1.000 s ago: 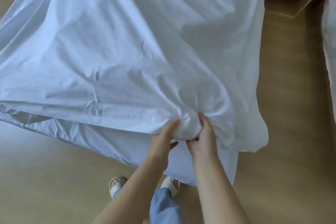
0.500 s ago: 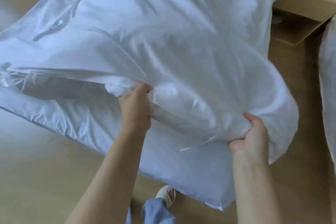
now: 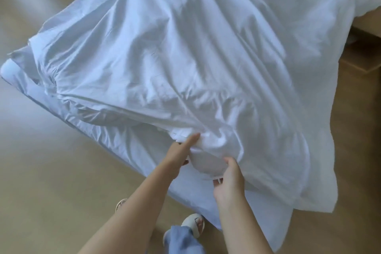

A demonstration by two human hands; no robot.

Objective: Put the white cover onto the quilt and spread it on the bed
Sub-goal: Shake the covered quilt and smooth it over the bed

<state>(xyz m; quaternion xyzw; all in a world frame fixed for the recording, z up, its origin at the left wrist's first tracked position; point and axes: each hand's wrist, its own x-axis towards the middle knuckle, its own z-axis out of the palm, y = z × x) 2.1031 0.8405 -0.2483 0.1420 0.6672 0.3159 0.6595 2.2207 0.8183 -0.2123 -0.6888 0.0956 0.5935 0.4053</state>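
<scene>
At the far left, the tan floor (image 3: 41, 171) lay bare beside the bedding. The white cover (image 3: 185, 47) filled most of the view: it ran from the upper right down toward you, creased and billowed, with its left corner (image 3: 22, 51) hanging free above the floor. A second white layer (image 3: 86, 117) showed beneath its near edge; whether that was the quilt or the cover's underside could not be told. At the near edge, left of centre, your left hand (image 3: 178, 155) gripped a bunched fold of the cover, with one finger laid straight along the top of the bunch and the others tucked below it. Under your arms, a slipper (image 3: 193, 222) and a blue trouser leg (image 3: 183, 239) stood on the floor. Just to the right of the left hand, your right hand (image 3: 228, 181) gripped a rounded white lump at the same edge, thumb on top and fingers curled underneath. The two hands were near each other but apart. At the far right, a wooden frame (image 3: 360, 57) showed past the cover's edge.
</scene>
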